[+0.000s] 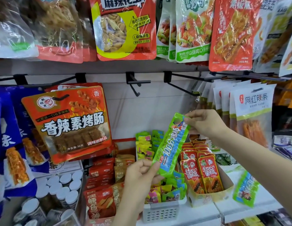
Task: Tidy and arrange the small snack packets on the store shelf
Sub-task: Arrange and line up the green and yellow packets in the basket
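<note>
Both hands up: right hand (205,123) pinches the green sausage packet (171,144) at its top, left hand (140,175) pinches its bottom, held slanted above the white basket (160,211) of small packets.

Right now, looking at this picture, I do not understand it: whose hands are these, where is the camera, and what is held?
There is no machine here. A person wears one camera on the head, looking down at a store shelf. The left hand pinches the bottom of a long green snack packet; the right hand pinches its top. Below it stands a white basket of small packets, beside a cardboard box of red packets. Above are empty black hooks.
</note>
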Available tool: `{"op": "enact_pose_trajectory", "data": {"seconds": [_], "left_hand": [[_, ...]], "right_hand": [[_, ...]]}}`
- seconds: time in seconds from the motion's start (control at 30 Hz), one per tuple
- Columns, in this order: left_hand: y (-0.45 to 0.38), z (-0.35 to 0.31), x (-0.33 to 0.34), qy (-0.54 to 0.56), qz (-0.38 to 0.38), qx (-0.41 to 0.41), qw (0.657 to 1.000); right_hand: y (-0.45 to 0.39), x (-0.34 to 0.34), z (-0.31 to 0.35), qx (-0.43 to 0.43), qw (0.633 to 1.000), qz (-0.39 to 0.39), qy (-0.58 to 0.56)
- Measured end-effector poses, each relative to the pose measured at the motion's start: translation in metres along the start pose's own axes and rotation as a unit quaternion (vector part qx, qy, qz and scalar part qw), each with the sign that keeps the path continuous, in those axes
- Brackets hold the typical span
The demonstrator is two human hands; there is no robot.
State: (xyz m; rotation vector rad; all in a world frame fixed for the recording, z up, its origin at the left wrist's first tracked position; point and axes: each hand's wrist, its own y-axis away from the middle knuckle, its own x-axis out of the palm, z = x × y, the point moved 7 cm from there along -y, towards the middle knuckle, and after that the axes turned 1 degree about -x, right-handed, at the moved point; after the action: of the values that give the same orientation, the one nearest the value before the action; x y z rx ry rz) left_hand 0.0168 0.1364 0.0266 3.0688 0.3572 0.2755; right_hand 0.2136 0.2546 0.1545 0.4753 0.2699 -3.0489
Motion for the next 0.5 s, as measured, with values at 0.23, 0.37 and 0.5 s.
{"op": "enact_pose_trajectory", "data": {"seconds": [0.23, 0.37, 0.5], "left_hand": [[-0.005, -0.006, 0.002, -0.02, -0.009, -0.027, 0.999], [-0.008, -0.011, 0.004, -0.027, 0.012, -0.042, 0.999], [-0.009, -0.005, 0.005, 0.01, 0.037, -0.064, 0.997]], "right_hand": [[-0.001, 0.002, 0.003, 0.017, 1.0, -0.004, 0.001], [-0.001, 0.0, 0.01, 0.016, 1.0, -0.003, 0.006], [0.0, 0.001, 0.009, 0.019, 1.0, 0.007, -0.014]]}}
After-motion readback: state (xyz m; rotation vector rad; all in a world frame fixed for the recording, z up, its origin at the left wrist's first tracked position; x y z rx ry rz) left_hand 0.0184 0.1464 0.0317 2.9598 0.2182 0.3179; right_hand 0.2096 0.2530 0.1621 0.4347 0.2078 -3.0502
